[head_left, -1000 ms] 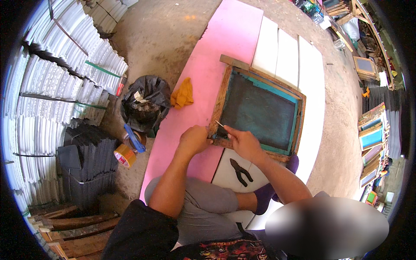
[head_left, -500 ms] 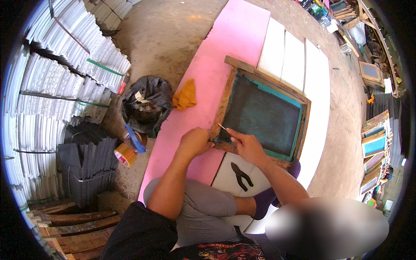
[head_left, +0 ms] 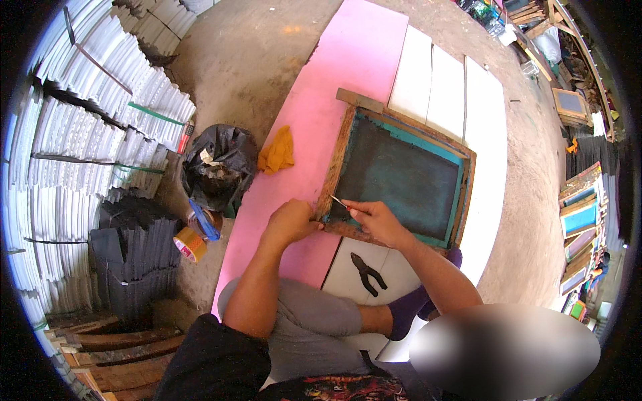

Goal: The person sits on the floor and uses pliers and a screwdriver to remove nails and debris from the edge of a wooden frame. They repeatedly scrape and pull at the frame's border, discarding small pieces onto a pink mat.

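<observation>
A wooden screen-printing frame with dark, teal-edged mesh lies at a tilt on the pink and white boards before me. My left hand is closed at its near left corner, the thumb against the wood. Over the mesh close by, my right hand grips a slim red-handled tool with a thin metal end, perhaps a screwdriver. Its tip reaches the inner edge of the frame's left bar. Black-handled pliers rest on the white board between my crossed leg and the frame.
An orange cloth lies on the pink board. Left of it sit a black plastic bag and a tape roll with a blue dispenser. Strapped white stacks and a black stack line the left side.
The red-handled tool has tilted and shifted in my right hand, so its red part now shows and its tip is nearer the left bar. My left hand stays at the corner.
</observation>
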### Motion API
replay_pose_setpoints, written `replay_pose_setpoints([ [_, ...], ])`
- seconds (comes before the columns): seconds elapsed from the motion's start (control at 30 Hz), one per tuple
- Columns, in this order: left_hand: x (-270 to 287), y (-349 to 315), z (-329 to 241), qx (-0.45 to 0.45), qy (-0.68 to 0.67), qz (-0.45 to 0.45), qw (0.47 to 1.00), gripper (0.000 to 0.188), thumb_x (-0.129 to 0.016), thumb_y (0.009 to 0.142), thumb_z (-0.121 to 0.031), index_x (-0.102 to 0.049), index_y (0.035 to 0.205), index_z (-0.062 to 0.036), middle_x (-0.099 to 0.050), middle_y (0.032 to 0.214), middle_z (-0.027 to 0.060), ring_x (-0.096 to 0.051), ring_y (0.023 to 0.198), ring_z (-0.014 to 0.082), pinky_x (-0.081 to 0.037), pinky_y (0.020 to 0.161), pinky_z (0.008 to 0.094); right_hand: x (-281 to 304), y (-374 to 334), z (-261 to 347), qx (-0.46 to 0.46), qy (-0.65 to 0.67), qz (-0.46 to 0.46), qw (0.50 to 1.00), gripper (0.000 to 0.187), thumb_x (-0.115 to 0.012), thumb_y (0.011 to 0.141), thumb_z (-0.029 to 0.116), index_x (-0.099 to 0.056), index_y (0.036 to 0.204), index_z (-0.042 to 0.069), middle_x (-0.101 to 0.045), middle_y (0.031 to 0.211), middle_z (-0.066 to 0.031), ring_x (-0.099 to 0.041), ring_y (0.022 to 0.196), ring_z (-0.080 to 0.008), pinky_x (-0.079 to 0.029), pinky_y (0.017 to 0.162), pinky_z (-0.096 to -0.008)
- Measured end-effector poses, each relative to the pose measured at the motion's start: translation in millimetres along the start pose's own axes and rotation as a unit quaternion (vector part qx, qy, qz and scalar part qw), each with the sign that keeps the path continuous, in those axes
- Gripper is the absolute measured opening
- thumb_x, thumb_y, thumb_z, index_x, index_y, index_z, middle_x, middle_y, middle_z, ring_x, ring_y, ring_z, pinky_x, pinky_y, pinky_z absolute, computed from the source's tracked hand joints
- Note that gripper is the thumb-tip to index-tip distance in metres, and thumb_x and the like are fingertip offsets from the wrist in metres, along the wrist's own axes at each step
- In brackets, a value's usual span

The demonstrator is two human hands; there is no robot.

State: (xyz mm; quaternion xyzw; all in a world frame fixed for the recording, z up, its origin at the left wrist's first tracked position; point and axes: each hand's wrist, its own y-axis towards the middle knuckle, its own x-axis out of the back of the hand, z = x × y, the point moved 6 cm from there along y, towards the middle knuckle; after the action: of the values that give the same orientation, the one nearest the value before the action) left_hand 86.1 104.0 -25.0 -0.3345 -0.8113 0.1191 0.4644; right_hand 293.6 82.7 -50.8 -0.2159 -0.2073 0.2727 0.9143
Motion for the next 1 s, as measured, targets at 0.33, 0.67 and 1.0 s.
replay_pose_setpoints([
  [0.33,-6,7,16,-0.002,-0.014,0.015,1.000,0.031,-0.081,0.078,-0.031,-0.075,0.084,-0.0012,-0.069,0.079,0.0216,-0.069,0.076,0.0372,-0.054,0.072,0.0451,1,-7,11,-0.128,0.140,0.002,0.982,0.042,-0.055,0.102,0.023,-0.056,0.143,0.022,-0.068,0.080,-0.0097,-0.064,0.066,-0.0266,-0.050,0.061,-0.0367],
  [0.67,4,6,0,0.088,-0.094,-0.093,0.987,0.057,-0.080,0.076,-0.052,-0.070,0.089,0.0025,-0.071,0.085,0.0188,-0.071,0.079,0.0350,-0.056,0.071,0.0450,11,-24,51,0.016,-0.234,-0.132,0.963,0.041,-0.051,0.101,0.026,-0.056,0.141,0.023,-0.069,0.098,-0.0214,-0.067,0.093,-0.0419,-0.053,0.083,-0.0520],
  [1.0,-7,-3,-20,0.141,0.003,-0.145,0.979,0.049,-0.073,0.085,-0.047,-0.062,0.104,-0.0029,-0.070,0.097,0.0167,-0.072,0.087,0.0352,-0.058,0.074,0.0471,-2,-31,87,-0.011,-0.351,-0.184,0.918,0.034,-0.055,0.098,0.024,-0.064,0.131,0.021,-0.068,0.081,-0.0204,-0.068,0.077,-0.0386,-0.054,0.070,-0.0493],
])
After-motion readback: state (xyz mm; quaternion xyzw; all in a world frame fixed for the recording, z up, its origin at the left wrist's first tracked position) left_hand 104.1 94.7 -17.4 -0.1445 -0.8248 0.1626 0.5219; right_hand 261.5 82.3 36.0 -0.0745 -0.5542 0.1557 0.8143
